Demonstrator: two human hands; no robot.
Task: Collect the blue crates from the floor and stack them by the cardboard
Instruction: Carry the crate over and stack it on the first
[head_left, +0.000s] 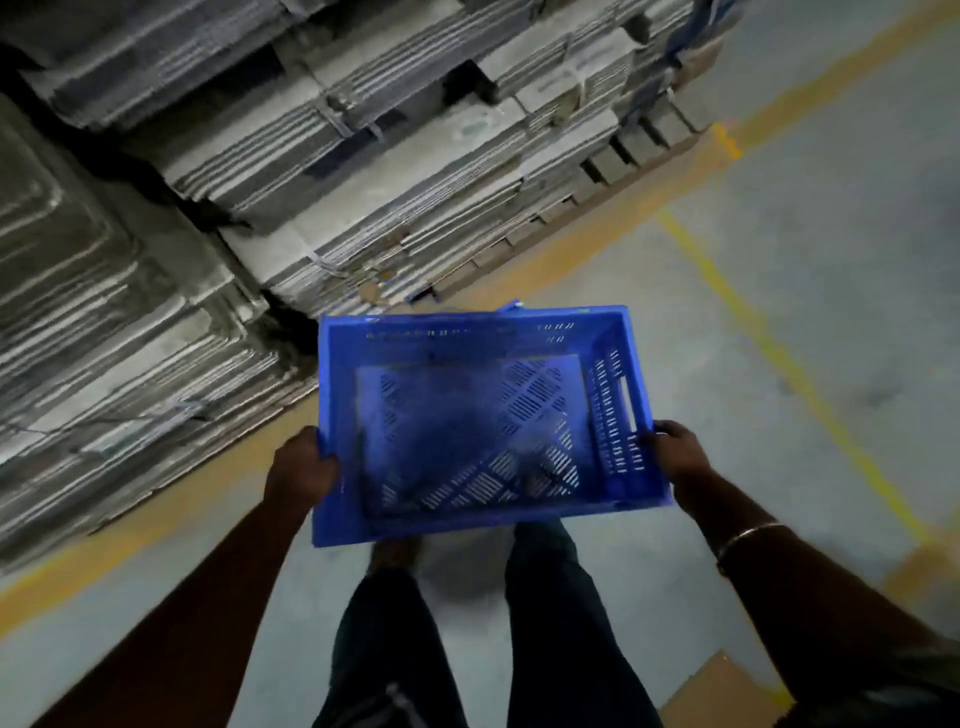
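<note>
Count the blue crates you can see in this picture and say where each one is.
1. The crate is held off the floor by both hands, left hand and right hand, beside the cardboard. Others may lie out of view.

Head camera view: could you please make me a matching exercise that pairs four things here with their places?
Things:
1. blue slotted plastic crate
2. left hand
3. right hand
4. stacked flattened cardboard

Places:
A. grips the crate's right rim
B. on pallets beyond the yellow floor line
C. held above the floor
D. grips the crate's left rim

Pairs: 1-C, 2-D, 3-A, 4-B
</note>
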